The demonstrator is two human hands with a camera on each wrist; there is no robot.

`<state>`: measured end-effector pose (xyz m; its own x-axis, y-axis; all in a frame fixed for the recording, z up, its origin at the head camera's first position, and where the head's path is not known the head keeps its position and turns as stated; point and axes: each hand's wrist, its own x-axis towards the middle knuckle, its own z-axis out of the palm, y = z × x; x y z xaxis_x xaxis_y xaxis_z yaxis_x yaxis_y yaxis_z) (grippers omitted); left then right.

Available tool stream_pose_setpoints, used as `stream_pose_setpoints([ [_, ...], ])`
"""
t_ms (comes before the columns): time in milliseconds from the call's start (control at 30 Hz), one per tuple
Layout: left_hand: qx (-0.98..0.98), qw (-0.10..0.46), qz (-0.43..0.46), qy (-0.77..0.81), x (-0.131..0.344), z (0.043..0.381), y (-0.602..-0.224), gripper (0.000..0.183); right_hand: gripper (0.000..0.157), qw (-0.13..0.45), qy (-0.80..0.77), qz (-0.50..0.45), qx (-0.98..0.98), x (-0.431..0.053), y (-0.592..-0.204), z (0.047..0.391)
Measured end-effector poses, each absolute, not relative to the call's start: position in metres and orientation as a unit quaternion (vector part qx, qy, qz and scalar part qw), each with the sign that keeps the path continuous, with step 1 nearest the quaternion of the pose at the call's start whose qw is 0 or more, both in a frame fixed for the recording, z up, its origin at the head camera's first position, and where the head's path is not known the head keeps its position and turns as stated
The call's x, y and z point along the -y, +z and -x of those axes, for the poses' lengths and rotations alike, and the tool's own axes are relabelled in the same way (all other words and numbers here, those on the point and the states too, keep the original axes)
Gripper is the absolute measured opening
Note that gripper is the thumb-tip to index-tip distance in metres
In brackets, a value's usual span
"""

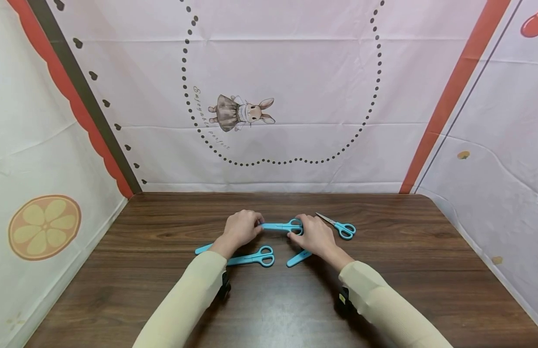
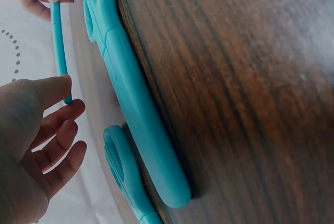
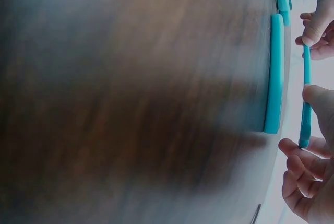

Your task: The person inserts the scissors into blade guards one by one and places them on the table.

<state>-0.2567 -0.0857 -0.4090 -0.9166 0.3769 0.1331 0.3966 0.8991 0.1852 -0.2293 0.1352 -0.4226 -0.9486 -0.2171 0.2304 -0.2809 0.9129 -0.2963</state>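
Both hands hold one pair of light-blue scissors [image 1: 275, 226] in a blue blade cover, raised over the table in the wrist views. My left hand [image 1: 242, 226] pinches the covered tip between thumb and forefinger, the other fingers loosely bent. At the other end, my right hand [image 1: 315, 234] grips the finger loops with thumb and fingers. Below the left wrist lies a second covered pair of scissors [image 2: 141, 114], its loops pointing right in the head view. Another blue pair [image 2: 122, 156] lies beside it, partly hidden by the left arm. A loose blade cover [image 3: 275, 72] lies under the right hand.
Uncovered blue-handled scissors [image 1: 344, 231] lie just right of the right hand, blades bare and pointing back left. The brown wooden table [image 1: 399, 270] ends at a printed cloth backdrop [image 1: 295, 87], with cloth on both sides too.
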Motion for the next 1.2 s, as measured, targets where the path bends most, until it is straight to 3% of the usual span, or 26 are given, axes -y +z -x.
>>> stream_pose_setpoints([
  [1200,0.98,0.006,0.167,-0.11,0.085,0.266,-0.417,0.012,0.052,0.037,0.138,-0.101,0.985,-0.125,-0.424,0.241],
])
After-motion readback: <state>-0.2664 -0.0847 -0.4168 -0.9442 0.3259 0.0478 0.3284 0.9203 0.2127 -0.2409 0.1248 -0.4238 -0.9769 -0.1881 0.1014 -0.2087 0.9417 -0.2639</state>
